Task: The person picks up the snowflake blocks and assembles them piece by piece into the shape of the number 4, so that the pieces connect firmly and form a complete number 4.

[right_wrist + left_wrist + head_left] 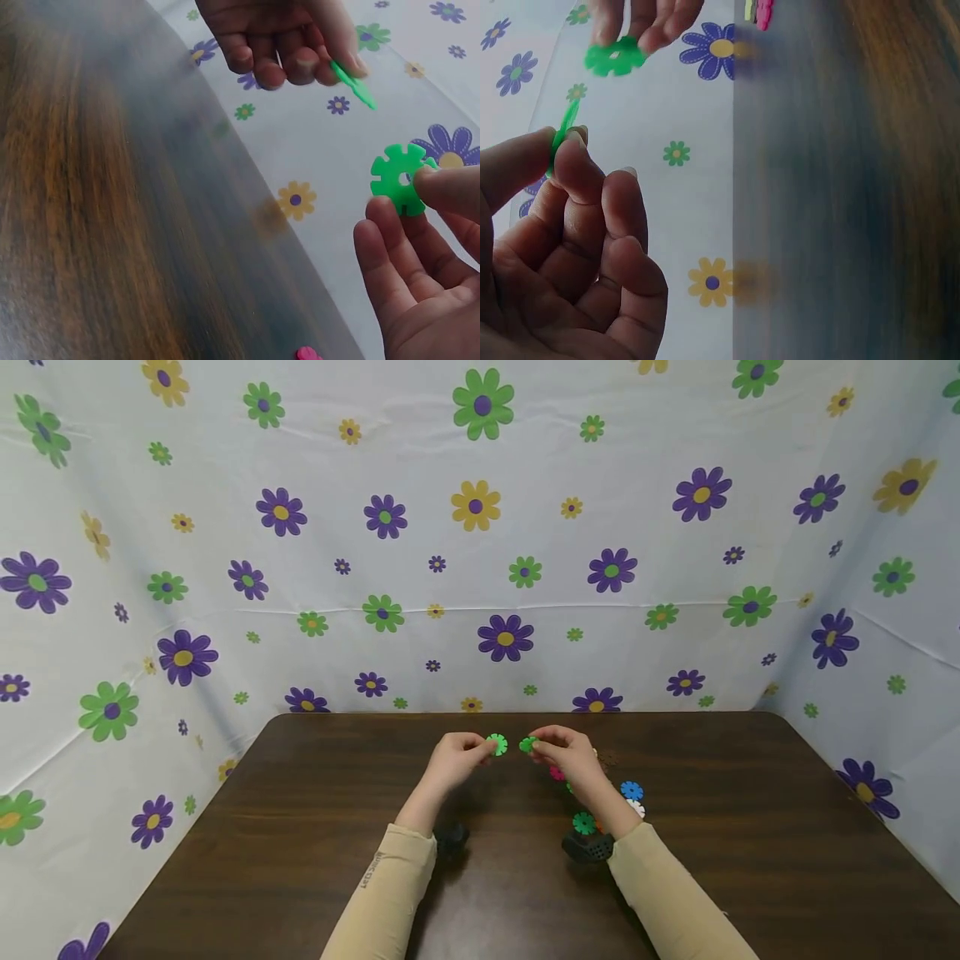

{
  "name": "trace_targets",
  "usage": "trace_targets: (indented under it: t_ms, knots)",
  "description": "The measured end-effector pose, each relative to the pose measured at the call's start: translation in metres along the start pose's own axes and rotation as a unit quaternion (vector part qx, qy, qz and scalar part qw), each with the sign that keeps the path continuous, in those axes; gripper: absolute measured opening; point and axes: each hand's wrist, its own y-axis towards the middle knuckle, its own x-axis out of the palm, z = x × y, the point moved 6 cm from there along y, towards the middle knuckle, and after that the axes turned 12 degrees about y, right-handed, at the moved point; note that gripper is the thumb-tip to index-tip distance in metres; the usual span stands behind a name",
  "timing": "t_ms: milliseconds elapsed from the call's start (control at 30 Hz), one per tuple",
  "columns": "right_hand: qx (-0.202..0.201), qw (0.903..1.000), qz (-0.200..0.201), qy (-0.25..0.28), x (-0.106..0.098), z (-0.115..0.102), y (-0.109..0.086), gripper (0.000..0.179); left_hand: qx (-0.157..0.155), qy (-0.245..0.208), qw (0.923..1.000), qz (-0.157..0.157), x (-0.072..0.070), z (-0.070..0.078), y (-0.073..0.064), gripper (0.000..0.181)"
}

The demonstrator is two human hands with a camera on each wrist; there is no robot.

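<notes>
Between thumb and fingertips my left hand [456,758] pinches a bright green notched plastic disc [497,744]. In the left wrist view this disc [564,135] appears edge-on. My right hand [567,755] pinches a second green notched disc [528,744], which has a small hole in its middle, plain in the right wrist view on the disc [399,178]. The two discs face each other above the far part of the table, a small gap apart. Under the right forearm lie several loose discs, among them a blue one [632,790] and a dark green one [583,823].
The dark wooden table [337,835] ends at a white curtain [420,652] printed with flowers. A white disc [636,807] and a pink disc [557,772] lie near the right arm, partly covered. Black wrist-worn devices [588,848] sit at both wrists.
</notes>
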Motion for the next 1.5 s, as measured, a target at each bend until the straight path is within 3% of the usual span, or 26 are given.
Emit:
trace_targets:
  t_ms: [333,733,1200,1500]
  knots:
    - [-0.035,0.9988,-0.008,-0.035,0.007,-0.004,-0.002,0.022,-0.007,0.004,0.9998,-0.016,0.004,0.005,-0.002,0.036]
    - [-0.028,0.9988,-0.005,-0.039,0.006,-0.003,-0.003,0.016,0.007,0.021,0.9990,-0.038,0.008,0.012,-0.001,0.036]
    - [-0.037,0.9942,-0.002,-0.101,0.006,-0.006,-0.005,0.019,0.019,0.049,0.9969,-0.059,0.010,0.013,-0.003,0.034]
    - [-0.048,0.9921,-0.023,-0.113,0.007,-0.007,-0.005,0.020,0.036,0.056,0.9954,-0.069,0.010,0.014,-0.003,0.036]
